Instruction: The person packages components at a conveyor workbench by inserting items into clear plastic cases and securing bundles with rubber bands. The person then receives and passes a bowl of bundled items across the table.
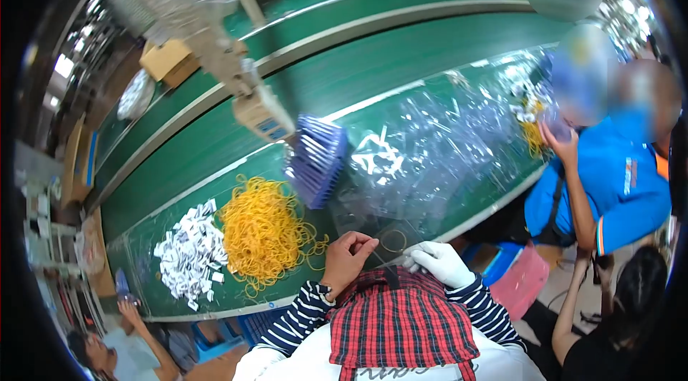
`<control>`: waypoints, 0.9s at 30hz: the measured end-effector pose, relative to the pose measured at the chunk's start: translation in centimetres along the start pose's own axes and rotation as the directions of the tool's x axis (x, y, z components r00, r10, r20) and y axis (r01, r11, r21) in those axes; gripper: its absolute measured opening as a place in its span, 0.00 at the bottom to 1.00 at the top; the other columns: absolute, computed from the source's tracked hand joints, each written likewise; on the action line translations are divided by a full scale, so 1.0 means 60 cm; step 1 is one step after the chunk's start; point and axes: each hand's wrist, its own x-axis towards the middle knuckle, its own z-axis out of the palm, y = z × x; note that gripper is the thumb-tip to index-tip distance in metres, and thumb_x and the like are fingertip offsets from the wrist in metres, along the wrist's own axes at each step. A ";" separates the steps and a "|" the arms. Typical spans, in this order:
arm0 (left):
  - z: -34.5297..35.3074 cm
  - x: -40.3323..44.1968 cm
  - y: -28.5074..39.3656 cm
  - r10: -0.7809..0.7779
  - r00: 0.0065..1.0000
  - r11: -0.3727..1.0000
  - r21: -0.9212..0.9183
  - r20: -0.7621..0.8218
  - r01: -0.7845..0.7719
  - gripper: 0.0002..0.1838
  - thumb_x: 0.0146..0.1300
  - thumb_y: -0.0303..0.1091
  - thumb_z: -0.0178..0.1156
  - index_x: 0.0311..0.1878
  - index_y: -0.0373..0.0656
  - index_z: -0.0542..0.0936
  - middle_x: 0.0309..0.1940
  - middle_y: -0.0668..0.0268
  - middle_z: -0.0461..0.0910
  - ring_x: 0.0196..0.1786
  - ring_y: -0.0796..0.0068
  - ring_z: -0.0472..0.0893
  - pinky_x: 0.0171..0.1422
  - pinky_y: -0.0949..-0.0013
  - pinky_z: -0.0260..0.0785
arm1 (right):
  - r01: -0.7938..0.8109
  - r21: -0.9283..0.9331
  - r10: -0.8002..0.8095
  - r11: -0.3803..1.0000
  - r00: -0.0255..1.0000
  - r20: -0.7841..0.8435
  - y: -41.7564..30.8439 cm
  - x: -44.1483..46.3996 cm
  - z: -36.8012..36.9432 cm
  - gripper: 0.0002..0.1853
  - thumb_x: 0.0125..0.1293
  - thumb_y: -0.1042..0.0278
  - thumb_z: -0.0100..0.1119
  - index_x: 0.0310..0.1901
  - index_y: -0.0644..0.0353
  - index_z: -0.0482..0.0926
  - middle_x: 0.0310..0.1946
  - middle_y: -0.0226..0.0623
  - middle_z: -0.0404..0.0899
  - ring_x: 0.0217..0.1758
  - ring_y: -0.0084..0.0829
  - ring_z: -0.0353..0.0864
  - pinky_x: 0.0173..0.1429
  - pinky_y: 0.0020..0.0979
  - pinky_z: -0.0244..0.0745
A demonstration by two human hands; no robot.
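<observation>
A: What does the right hand [347, 263] have?
B: Its thumb and forefinger are pressed together; I can't tell whether anything thin is between them. The left hand [438, 263], in a white glove, has its fingers curled, and whatever they may pinch is too small to make out.
A: And between the hands?
B: A thin, pale loop [393, 251], just ahead of both. Clear film [430, 145], crinkled and glaring, spreads beyond; its edges get lost in the shine.
A: Any writing?
B: Dark script on the white garment [408, 375], cut off by the plaid apron [401, 320] and the frame edge. The co-worker's blue shirt [623, 166] has lettering too small to read. The blue label [269, 127] on the hanging cardboard piece is illegible too.
A: What else is on the green counter [294, 288]?
B: A tangled heap of yellow rubber bands [261, 227] left of the right hand, small folded white slips [190, 252] beside it, and a ridged, shiny purple bundle [316, 160] by the film.
A: And far right?
B: Another person's hand [559, 139] at a purplish item, blurred.
</observation>
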 end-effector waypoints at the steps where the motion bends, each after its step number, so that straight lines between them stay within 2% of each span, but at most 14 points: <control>1: -0.007 -0.002 0.000 0.001 0.999 1.000 -0.021 -0.037 -0.002 0.10 0.61 0.35 0.64 0.37 0.38 0.80 0.22 0.72 0.76 0.25 0.85 0.71 0.31 0.78 0.63 | 0.008 -0.010 -0.008 1.000 1.000 0.010 -0.002 0.013 0.003 0.14 0.69 0.68 0.52 0.48 0.69 0.78 0.37 0.39 0.83 0.35 0.23 0.81 0.41 0.22 0.75; 6: -0.053 0.005 -0.029 0.057 0.968 0.991 -0.106 -0.246 -0.086 0.07 0.63 0.32 0.62 0.39 0.38 0.79 0.27 0.72 0.78 0.29 0.85 0.73 0.36 0.78 0.67 | 0.018 -0.012 -0.019 1.000 0.989 -0.148 -0.058 0.056 0.007 0.13 0.68 0.67 0.53 0.44 0.69 0.79 0.33 0.37 0.83 0.32 0.21 0.80 0.39 0.21 0.73; 7: -0.067 0.009 -0.032 0.051 0.959 0.994 -0.076 -0.280 -0.075 0.07 0.63 0.31 0.62 0.39 0.38 0.79 0.27 0.72 0.78 0.29 0.86 0.73 0.36 0.79 0.66 | 0.117 -0.046 -0.124 0.992 0.970 -0.208 -0.077 0.062 0.005 0.12 0.68 0.68 0.52 0.42 0.70 0.79 0.31 0.37 0.82 0.32 0.21 0.80 0.36 0.20 0.72; 9: -0.093 0.019 -0.042 0.033 0.938 0.994 -0.087 -0.346 -0.068 0.07 0.62 0.31 0.63 0.39 0.38 0.80 0.25 0.69 0.79 0.28 0.83 0.74 0.33 0.76 0.67 | 0.260 0.184 -0.192 0.948 0.927 -0.321 -0.075 0.078 -0.007 0.15 0.69 0.66 0.52 0.48 0.71 0.75 0.36 0.41 0.81 0.35 0.26 0.81 0.38 0.24 0.74; 10: -0.105 0.030 -0.081 0.112 0.910 0.994 0.034 -0.398 -0.108 0.07 0.62 0.32 0.62 0.39 0.39 0.80 0.25 0.69 0.78 0.28 0.81 0.74 0.34 0.75 0.66 | 0.345 0.314 -0.212 0.885 0.897 -0.389 -0.079 0.082 -0.013 0.17 0.69 0.65 0.51 0.51 0.71 0.73 0.40 0.44 0.80 0.38 0.27 0.81 0.41 0.25 0.75; 11: -0.117 0.033 -0.067 0.091 0.908 0.996 0.026 -0.410 -0.088 0.07 0.62 0.32 0.62 0.38 0.38 0.80 0.27 0.68 0.78 0.30 0.79 0.75 0.36 0.73 0.67 | 0.401 0.569 -0.262 0.718 0.913 -0.313 -0.067 0.092 -0.032 0.21 0.72 0.61 0.48 0.57 0.69 0.69 0.49 0.51 0.76 0.46 0.36 0.80 0.46 0.31 0.78; 14: -0.136 0.069 -0.112 0.207 0.852 0.978 0.122 -0.481 -0.168 0.11 0.63 0.32 0.61 0.45 0.36 0.77 0.37 0.63 0.78 0.39 0.74 0.76 0.44 0.71 0.69 | 0.149 0.806 -0.103 0.573 0.989 -0.110 -0.022 0.121 -0.068 0.24 0.74 0.53 0.42 0.59 0.66 0.66 0.55 0.50 0.74 0.53 0.42 0.78 0.49 0.39 0.77; 15: -0.132 0.082 -0.123 0.115 0.836 0.983 -0.060 -0.536 -0.173 0.10 0.64 0.33 0.60 0.42 0.35 0.77 0.34 0.63 0.78 0.36 0.75 0.77 0.41 0.71 0.69 | 0.159 0.774 -0.129 0.613 0.986 -0.101 0.012 0.126 -0.071 0.25 0.74 0.50 0.40 0.58 0.65 0.68 0.54 0.47 0.75 0.51 0.40 0.79 0.49 0.37 0.76; 16: -0.138 0.088 -0.146 0.019 0.912 0.969 -0.218 -0.411 -0.118 0.11 0.65 0.35 0.59 0.44 0.36 0.76 0.33 0.62 0.77 0.34 0.72 0.76 0.38 0.68 0.69 | 0.035 0.708 0.096 0.705 0.985 -0.144 -0.008 0.113 -0.049 0.26 0.72 0.48 0.44 0.58 0.64 0.69 0.53 0.46 0.77 0.49 0.37 0.80 0.47 0.34 0.76; 18: -0.158 0.098 -0.165 -0.149 0.980 0.881 -0.467 -0.131 0.071 0.14 0.68 0.40 0.55 0.48 0.39 0.73 0.31 0.61 0.74 0.29 0.67 0.75 0.33 0.63 0.70 | -0.008 0.621 0.152 0.784 0.972 -0.179 -0.005 0.101 -0.021 0.25 0.69 0.49 0.51 0.56 0.63 0.72 0.47 0.42 0.80 0.42 0.30 0.81 0.41 0.27 0.74; 21: -0.153 0.098 -0.105 -0.059 0.991 0.965 -0.261 -0.119 0.026 0.15 0.68 0.45 0.55 0.44 0.42 0.73 0.24 0.69 0.71 0.21 0.77 0.70 0.23 0.73 0.63 | -0.051 0.531 0.188 0.846 0.960 -0.209 -0.020 0.080 0.012 0.21 0.70 0.53 0.50 0.54 0.62 0.74 0.39 0.35 0.79 0.31 0.22 0.77 0.32 0.20 0.71; 23: -0.140 0.090 -0.068 -0.080 0.985 0.947 -0.320 -0.152 0.027 0.14 0.70 0.45 0.52 0.42 0.43 0.73 0.22 0.70 0.70 0.18 0.79 0.68 0.19 0.76 0.59 | -0.132 0.466 0.267 0.875 0.934 -0.237 -0.048 0.067 0.036 0.20 0.71 0.53 0.48 0.53 0.61 0.76 0.27 0.26 0.73 0.20 0.15 0.67 0.22 0.16 0.60; 26: -0.143 0.092 -0.080 -0.186 0.979 0.898 -0.420 -0.085 0.134 0.14 0.71 0.47 0.51 0.40 0.45 0.73 0.21 0.71 0.70 0.16 0.79 0.67 0.17 0.75 0.58 | -0.018 0.352 0.117 0.936 0.958 -0.262 -0.017 0.080 0.039 0.19 0.72 0.53 0.47 0.47 0.61 0.78 0.20 0.24 0.70 0.17 0.15 0.62 0.19 0.20 0.55; 27: -0.149 0.091 -0.092 -0.232 0.972 0.873 -0.449 -0.042 0.189 0.14 0.71 0.47 0.50 0.39 0.46 0.73 0.21 0.72 0.70 0.16 0.79 0.67 0.17 0.74 0.58 | 0.020 0.370 0.090 0.929 0.957 -0.277 -0.021 0.083 0.047 0.20 0.73 0.52 0.44 0.45 0.62 0.78 0.14 0.21 0.63 0.14 0.15 0.57 0.17 0.21 0.52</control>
